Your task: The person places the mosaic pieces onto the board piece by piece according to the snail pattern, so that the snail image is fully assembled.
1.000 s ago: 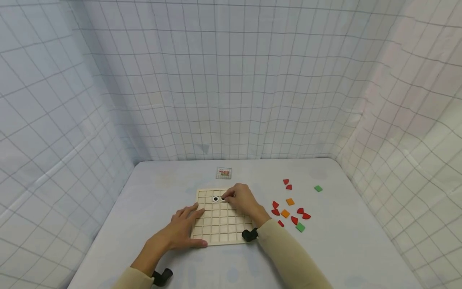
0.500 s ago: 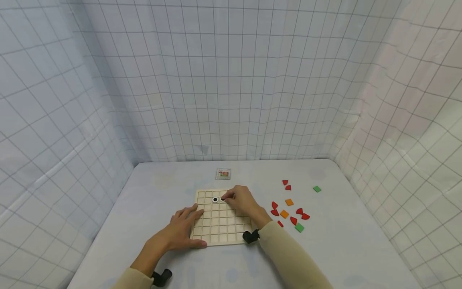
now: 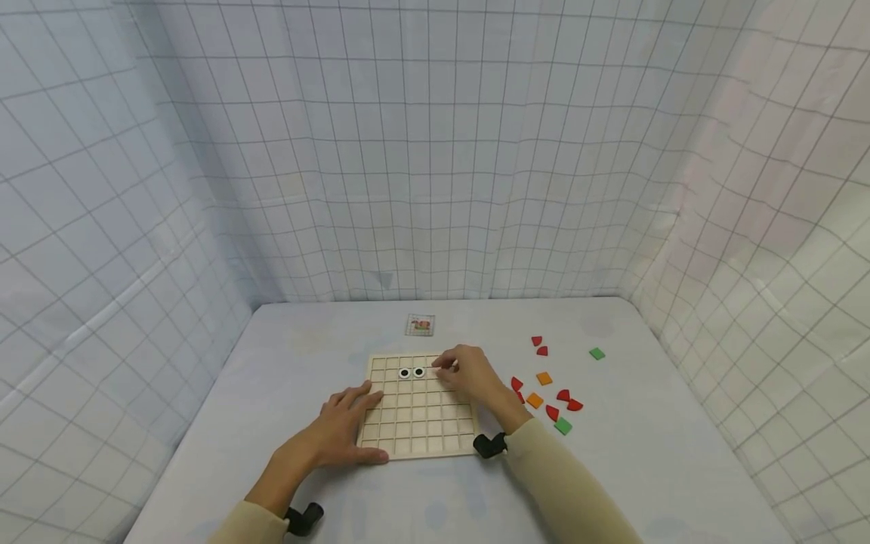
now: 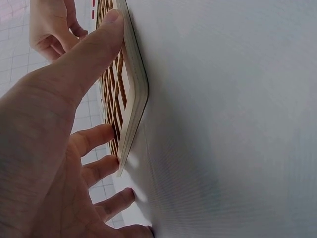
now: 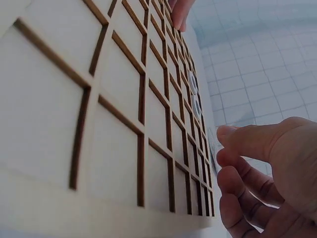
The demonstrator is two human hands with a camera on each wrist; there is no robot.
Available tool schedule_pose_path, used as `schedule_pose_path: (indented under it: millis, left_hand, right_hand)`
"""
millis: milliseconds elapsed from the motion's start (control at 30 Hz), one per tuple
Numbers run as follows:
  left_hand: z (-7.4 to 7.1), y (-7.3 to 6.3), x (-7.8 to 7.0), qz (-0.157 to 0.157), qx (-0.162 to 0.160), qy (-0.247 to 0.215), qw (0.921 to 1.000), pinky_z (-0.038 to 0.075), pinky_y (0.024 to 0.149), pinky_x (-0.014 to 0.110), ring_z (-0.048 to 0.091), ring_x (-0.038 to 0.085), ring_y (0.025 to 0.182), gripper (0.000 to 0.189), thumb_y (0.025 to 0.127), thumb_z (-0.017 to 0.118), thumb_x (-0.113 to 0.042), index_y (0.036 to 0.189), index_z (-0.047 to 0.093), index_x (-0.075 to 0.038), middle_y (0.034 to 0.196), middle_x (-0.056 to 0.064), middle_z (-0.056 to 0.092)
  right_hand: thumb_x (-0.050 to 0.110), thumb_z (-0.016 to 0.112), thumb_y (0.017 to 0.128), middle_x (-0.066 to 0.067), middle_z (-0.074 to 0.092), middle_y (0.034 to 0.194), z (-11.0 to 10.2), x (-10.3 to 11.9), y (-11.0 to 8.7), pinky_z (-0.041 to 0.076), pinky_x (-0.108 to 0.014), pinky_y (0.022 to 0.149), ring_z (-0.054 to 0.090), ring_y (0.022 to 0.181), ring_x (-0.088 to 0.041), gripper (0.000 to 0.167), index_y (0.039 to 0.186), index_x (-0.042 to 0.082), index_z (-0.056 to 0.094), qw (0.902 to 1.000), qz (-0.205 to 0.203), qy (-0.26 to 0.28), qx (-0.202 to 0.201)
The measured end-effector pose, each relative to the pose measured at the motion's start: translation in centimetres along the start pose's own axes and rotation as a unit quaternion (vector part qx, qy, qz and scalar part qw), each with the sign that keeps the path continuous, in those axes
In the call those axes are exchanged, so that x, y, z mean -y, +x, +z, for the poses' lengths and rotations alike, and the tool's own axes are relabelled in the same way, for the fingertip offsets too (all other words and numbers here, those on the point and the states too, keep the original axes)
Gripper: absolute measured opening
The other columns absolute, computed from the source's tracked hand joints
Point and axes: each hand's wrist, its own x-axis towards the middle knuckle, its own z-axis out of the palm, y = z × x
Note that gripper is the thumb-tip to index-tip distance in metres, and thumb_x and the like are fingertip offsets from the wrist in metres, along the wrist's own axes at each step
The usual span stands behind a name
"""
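A pale wooden grid board [image 3: 418, 438] lies on the table with a square-celled surface. Two white tiles with black dots, a left one [image 3: 404, 373] and a right one [image 3: 418, 372], sit side by side in cells near its far edge. My left hand [image 3: 336, 434] is spread at the board's left side, its thumb [image 4: 106, 37] on the near rim and its fingertips along the left edge. Over the board's far right part is my right hand [image 3: 469, 372], fingers loosely bent. In the right wrist view nothing shows between its thumb [image 5: 247, 139] and fingers.
A small picture card [image 3: 421, 325] lies behind the board. To the right are scattered red wedge pieces [image 3: 575, 406], orange squares [image 3: 535, 401] and green squares [image 3: 563, 426]. White gridded cloth [image 3: 435, 189] walls the table at the back and both sides.
My right hand has let go of the right dotted tile and moved a little to the right. That tile now shows fully in its cell. The left hand has stayed put.
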Motion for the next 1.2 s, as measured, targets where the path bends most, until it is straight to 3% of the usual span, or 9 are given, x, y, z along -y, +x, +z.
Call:
schedule_pose_path:
  millis: [433, 667, 900, 1033, 1200]
  left_hand:
    - [0.0, -0.2, 0.3, -0.004, -0.005, 0.0, 1.0, 0.035, 0.129, 0.089, 0.037, 0.066, 0.165, 0.118, 0.084, 0.102, -0.062, 0.176, 0.049, -0.01, 0.189, 0.025, 0.035]
    - [0.0, 0.1, 0.3, 0.007, -0.003, -0.003, 1.0, 0.035, 0.129, 0.086, 0.037, 0.067, 0.164, 0.117, 0.086, 0.101, -0.061, 0.176, 0.049, -0.009, 0.189, 0.026, 0.034]
    - [-0.2, 0.2, -0.1, 0.001, 0.0, -0.006, 1.0, 0.035, 0.129, 0.087, 0.035, 0.066, 0.166, 0.116, 0.086, 0.101, -0.06, 0.177, 0.047, -0.011, 0.19, 0.023, 0.033]
    - [-0.3, 0.1, -0.2, 0.001, 0.002, -0.007, 1.0, 0.035, 0.129, 0.087, 0.035, 0.066, 0.166, 0.116, 0.087, 0.101, -0.06, 0.177, 0.047, -0.01, 0.19, 0.023, 0.032]
    - [-0.2, 0.0, -0.1, 0.001, 0.004, -0.004, 1.0, 0.034, 0.129, 0.088, 0.036, 0.066, 0.166, 0.117, 0.087, 0.1, -0.061, 0.177, 0.047, -0.01, 0.19, 0.024, 0.033]
  right_hand:
    - [0.014, 0.088, 0.105, -0.003, 0.079, 0.109, -3.5, -3.3, -2.4, 0.058, -0.028, 0.078, 0.066, 0.09, -0.013, 0.016, 0.12, 0.013, 0.091, 0.9983, 0.045, -0.031, -0.021]
    - [0.01, 0.084, 0.108, -0.008, 0.077, 0.122, -6.6, -6.0, -4.2, 0.06, -0.03, 0.084, 0.067, 0.095, -0.017, 0.024, 0.131, 0.013, 0.088, 0.996, 0.071, -0.052, 0.014]
    - [0.007, 0.08, 0.11, -0.01, 0.076, 0.13, -9.4, -7.9, -5.9, 0.06, -0.027, 0.071, 0.067, 0.088, -0.016, 0.028, 0.136, 0.013, 0.087, 0.9939, 0.094, -0.024, 0.052]
    - [0.003, 0.078, 0.109, -0.006, 0.078, 0.126, -9.9, -8.6, -6.6, 0.061, -0.027, 0.07, 0.068, 0.081, -0.016, 0.029, 0.135, 0.014, 0.087, 0.9919, 0.1, -0.018, 0.076]
    - [0.002, 0.08, 0.108, -0.002, 0.08, 0.121, -9.8, -9.1, -6.9, 0.061, -0.025, 0.074, 0.067, 0.086, -0.016, 0.032, 0.135, 0.017, 0.087, 0.9909, 0.099, -0.021, 0.088]
